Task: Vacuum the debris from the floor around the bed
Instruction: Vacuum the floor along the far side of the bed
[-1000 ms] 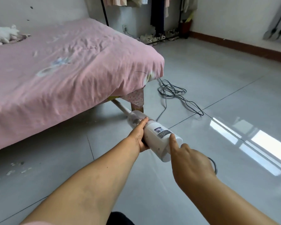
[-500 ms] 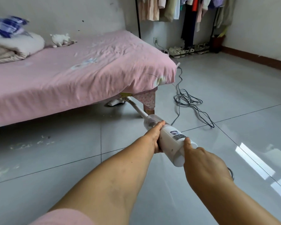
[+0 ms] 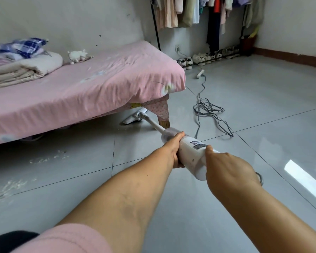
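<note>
Our right hand (image 3: 228,168) wraps the rear end of the white vacuum (image 3: 192,154), thumb laid along its body. Our left hand (image 3: 173,150) grips the body just ahead, fingers curled underneath. Beyond the left hand the thin tube (image 3: 154,126) slopes down to the suction head (image 3: 133,118), which sits under the corner of the bed (image 3: 98,88), beside its leg (image 3: 164,121). White debris (image 3: 49,157) lies scattered well left of the left hand, along the bed's edge. Past the right hand, a grey cord (image 3: 208,110) loops across the floor (image 3: 263,106) towards a power strip (image 3: 200,73).
</note>
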`<state>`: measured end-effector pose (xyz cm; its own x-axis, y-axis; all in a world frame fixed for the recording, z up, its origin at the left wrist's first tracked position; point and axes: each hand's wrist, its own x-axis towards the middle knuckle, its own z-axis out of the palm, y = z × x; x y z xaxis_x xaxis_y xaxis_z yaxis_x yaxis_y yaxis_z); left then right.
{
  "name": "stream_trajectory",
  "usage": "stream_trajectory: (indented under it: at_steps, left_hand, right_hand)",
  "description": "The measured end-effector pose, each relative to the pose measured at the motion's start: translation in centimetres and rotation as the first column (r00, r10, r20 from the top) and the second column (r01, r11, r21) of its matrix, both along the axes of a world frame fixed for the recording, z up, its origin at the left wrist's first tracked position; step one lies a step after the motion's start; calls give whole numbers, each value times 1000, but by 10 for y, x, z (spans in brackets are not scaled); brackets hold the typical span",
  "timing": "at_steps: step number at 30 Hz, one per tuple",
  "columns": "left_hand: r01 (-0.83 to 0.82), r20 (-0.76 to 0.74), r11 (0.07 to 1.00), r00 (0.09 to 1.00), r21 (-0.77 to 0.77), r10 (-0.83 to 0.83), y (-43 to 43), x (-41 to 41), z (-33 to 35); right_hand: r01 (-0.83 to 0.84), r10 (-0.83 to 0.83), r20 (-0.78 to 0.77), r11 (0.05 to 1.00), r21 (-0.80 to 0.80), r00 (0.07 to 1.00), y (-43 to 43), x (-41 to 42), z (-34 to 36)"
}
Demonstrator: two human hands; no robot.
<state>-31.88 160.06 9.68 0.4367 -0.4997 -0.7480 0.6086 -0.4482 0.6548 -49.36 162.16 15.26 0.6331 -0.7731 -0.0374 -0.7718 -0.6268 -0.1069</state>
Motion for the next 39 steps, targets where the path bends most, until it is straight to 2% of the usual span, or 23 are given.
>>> stream_trajectory:
  at_steps: [5, 10, 18, 32, 39]
  left_hand:
    - [-19, 32, 999, 999, 37, 18, -1, -16, 1]
    - [-63, 88, 996, 994, 58, 57, -5, -29, 10]
    - [-117, 93, 992, 989, 52, 112, 2, -24, 22]
    - [-264, 74, 962, 963, 69, 258, 55, 34, 16]
    - [-273, 60, 959, 961, 79, 269, 57, 15, 23]
  right_hand:
    - [-18, 18, 13, 999, 26, 1000, -4, -14, 7]
    - [-47, 49, 24, 998, -48, 999, -16, -25, 12]
    - [-57, 63, 52, 993, -103, 997, -22, -19, 26]
    - [-231, 239, 74, 968, -100, 968, 2, 38, 15]
    - [-199, 202, 65, 979, -54, 977, 6, 18, 37]
